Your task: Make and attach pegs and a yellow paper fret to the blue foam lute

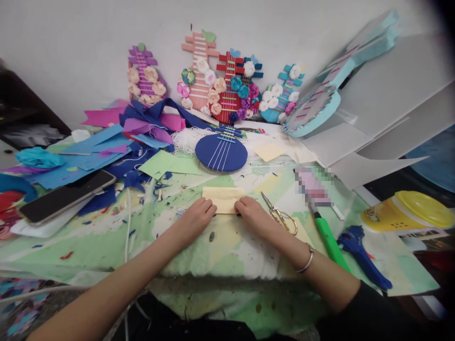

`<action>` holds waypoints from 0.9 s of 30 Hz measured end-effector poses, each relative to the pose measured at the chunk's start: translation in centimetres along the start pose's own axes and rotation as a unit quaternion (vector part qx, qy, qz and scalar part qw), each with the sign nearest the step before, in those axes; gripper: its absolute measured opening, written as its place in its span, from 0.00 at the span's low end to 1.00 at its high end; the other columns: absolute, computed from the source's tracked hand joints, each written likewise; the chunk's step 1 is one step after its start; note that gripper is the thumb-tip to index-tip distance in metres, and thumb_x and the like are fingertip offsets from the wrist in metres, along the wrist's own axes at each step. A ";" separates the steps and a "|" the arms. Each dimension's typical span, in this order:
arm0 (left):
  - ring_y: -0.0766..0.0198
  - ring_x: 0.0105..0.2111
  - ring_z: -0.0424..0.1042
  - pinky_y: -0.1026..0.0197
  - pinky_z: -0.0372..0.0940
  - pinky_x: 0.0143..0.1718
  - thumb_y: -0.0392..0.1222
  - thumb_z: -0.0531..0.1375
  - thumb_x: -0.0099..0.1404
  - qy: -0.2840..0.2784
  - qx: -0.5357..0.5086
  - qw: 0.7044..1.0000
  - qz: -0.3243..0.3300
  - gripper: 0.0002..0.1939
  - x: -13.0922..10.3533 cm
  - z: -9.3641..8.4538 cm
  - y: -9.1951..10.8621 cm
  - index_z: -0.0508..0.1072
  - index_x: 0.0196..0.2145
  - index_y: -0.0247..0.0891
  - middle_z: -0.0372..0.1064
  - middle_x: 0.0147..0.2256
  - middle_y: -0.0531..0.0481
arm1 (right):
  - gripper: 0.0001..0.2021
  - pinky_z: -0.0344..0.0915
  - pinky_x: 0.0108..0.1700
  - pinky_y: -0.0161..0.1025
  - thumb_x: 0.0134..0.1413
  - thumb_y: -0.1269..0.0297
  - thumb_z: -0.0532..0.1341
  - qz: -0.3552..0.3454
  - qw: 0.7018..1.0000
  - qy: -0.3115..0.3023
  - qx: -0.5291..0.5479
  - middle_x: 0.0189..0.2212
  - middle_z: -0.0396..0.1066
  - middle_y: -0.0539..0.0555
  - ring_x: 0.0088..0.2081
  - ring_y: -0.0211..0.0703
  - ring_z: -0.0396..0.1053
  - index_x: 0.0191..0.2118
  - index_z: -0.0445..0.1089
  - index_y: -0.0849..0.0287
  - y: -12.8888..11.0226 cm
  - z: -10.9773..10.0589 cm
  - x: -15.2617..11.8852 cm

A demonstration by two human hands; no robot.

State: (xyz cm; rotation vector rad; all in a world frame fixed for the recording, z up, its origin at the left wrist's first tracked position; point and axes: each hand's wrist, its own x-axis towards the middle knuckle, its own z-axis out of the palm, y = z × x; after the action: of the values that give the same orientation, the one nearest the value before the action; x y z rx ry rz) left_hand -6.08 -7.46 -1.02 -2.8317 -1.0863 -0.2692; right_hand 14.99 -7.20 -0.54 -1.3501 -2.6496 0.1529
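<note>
Left hand [199, 213]: fingers curled nearly closed, pinching the lower left part of a small pale yellow paper [223, 195]. Right hand [250, 214]: likewise curled in, pinching the lower right part. Thumbs mostly hidden. Paper spans the gap between the hands, its long upper edge showing beyond the fingertips; a faint crease line runs across it.

Just right of the right hand: scissors [283, 219] with gold handles, lying slightly open. Silver bracelet [310, 259] on the right wrist.

Directly beyond the paper: small dark blue paper instrument [221, 154] with pale strings, lying flat. Beyond the left hand, light green paper [168, 164]; farther, a tangle of white string [190, 139]. Beyond the right hand, another pale yellow piece [270, 151].

Well left of the left hand: dark-screened phone [67, 196]. Well right of the right hand: bright green tool handle [330, 240], blue tool [366, 258], yellow tub [412, 211].

Farthest out, ahead of both hands: flower-decorated paper instruments [229, 90] against the wall.
</note>
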 end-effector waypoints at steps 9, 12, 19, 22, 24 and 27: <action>0.57 0.31 0.59 0.56 0.58 0.32 0.29 0.47 0.63 -0.003 0.056 0.998 -0.014 0.09 0.4 0.3 0.3 0.64 0.29 0.33 0.62 0.30 0.44 | 0.09 0.52 0.37 0.37 0.49 0.81 0.53 0.020 0.999 -0.017 -0.025 0.28 0.63 0.56 0.35 0.44 0.56 0.27 0.64 0.62 -0.6 -0.6 0.7; 0.58 0.30 0.59 0.57 0.57 0.31 0.29 0.48 0.63 -0.006 0.047 0.999 -0.017 0.08 0.5 0.4 0.2 0.64 0.28 0.33 0.61 0.29 0.44 | 0.09 0.52 0.37 0.37 0.51 0.81 0.52 0.006 0.998 0.001 -0.059 0.29 0.63 0.57 0.36 0.44 0.56 0.29 0.63 0.62 -0.9 -0.3 0.1; 0.57 0.32 0.59 0.57 0.57 0.32 0.30 0.48 0.63 -0.023 0.019 0.999 -0.040 0.07 0.5 0.8 -0.2 0.64 0.30 0.33 0.61 0.32 0.43 | 0.08 0.52 0.31 0.34 0.47 0.80 0.53 0.066 0.997 -0.048 0.005 0.28 0.65 0.54 0.33 0.41 0.61 0.29 0.63 0.61 0.1 -0.1 0.0; 0.57 0.32 0.58 0.56 0.57 0.33 0.30 0.48 0.63 -0.027 0.016 0.998 -0.050 0.07 0.4 0.9 -0.2 0.64 0.31 0.34 0.61 0.32 0.43 | 0.09 0.52 0.31 0.34 0.44 0.81 0.54 0.065 0.993 -0.093 -0.016 0.29 0.67 0.56 0.33 0.42 0.63 0.30 0.64 0.62 -0.1 -0.9 0.7; 0.57 0.32 0.58 0.56 0.56 0.33 0.30 0.48 0.63 -0.034 0.015 0.998 -0.057 0.07 0.4 0.8 -0.2 0.64 0.31 0.34 0.61 0.32 0.44 | 0.09 0.53 0.31 0.35 0.44 0.81 0.54 0.069 0.989 -0.127 -0.030 0.30 0.69 0.58 0.33 0.43 0.65 0.31 0.66 0.63 -0.6 -1.7 1.1; 0.57 0.31 0.59 0.56 0.56 0.32 0.30 0.48 0.63 -0.042 0.010 0.997 -0.067 0.07 0.4 0.8 -0.2 0.64 0.31 0.34 0.61 0.31 0.44 | 0.09 0.55 0.33 0.38 0.47 0.81 0.53 0.097 0.977 -0.183 -0.052 0.33 0.70 0.61 0.35 0.47 0.67 0.33 0.67 0.64 -1.8 -3.0 1.7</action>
State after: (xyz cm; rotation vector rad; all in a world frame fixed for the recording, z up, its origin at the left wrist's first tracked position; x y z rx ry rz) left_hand -5.83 -6.88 -1.72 -2.7803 -1.2913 -0.1493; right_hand 13.18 -6.85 2.82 -1.7688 -2.8426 0.3201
